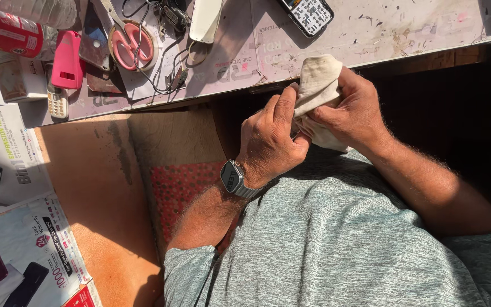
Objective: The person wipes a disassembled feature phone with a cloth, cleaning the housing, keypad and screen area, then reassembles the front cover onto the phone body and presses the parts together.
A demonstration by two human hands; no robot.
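Head view, left hand point(271, 139): curling shut, fingers pinching the lower edge of a cream cloth point(319, 85); wristwatch point(233, 177) showing on the wrist.
Right hand point(354, 108): closing around the cloth from the other side, thumb pressing into the folds.
Cloth: bunching between both hands, just below the worktable edge point(404, 54), above the lap.
Nearby on table: pink-handled scissors point(132, 44), keypad phone point(308, 14), lying well apart from the hands.
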